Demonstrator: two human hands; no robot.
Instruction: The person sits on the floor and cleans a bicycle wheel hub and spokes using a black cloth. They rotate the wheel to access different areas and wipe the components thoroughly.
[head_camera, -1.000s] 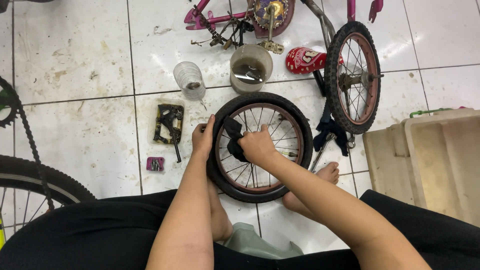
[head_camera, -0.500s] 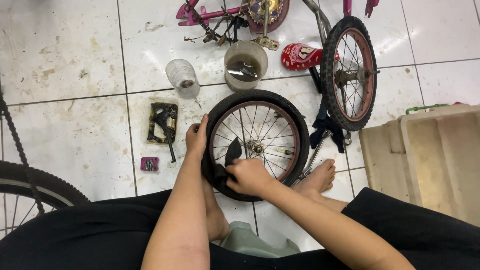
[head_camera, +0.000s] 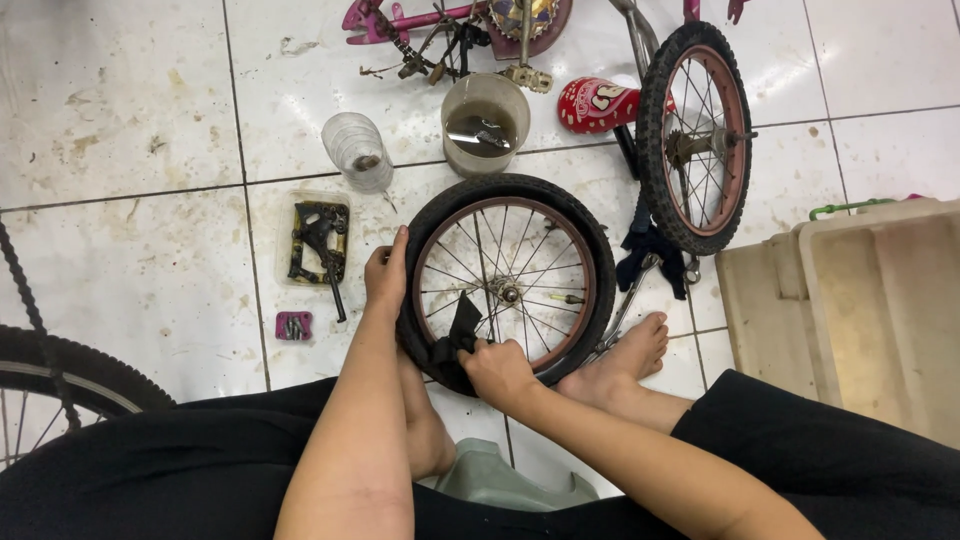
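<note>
A small bicycle wheel (head_camera: 560, 225) with a black tyre, reddish rim and thin spokes lies flat on the white tiled floor between my bare feet. My left hand (head_camera: 386, 278) grips the tyre at its left edge. My right hand (head_camera: 497, 370) presses a black rag (head_camera: 455, 338) against the rim at the wheel's near side. The hub (head_camera: 509, 294) sits in the middle of the spokes.
A second wheel (head_camera: 697, 135) stands upright on the pink upturned bike frame (head_camera: 400, 20) at the back. Near it are a tub of dark liquid (head_camera: 485, 125), a clear jar (head_camera: 357, 150), a red saddle (head_camera: 595, 103), a tray of parts (head_camera: 315, 240) and a beige crate (head_camera: 860, 300) at right.
My right hand has slid with the rag from the wheel's upper left rim down to its near edge. My left hand stays on the tyre's left side.
</note>
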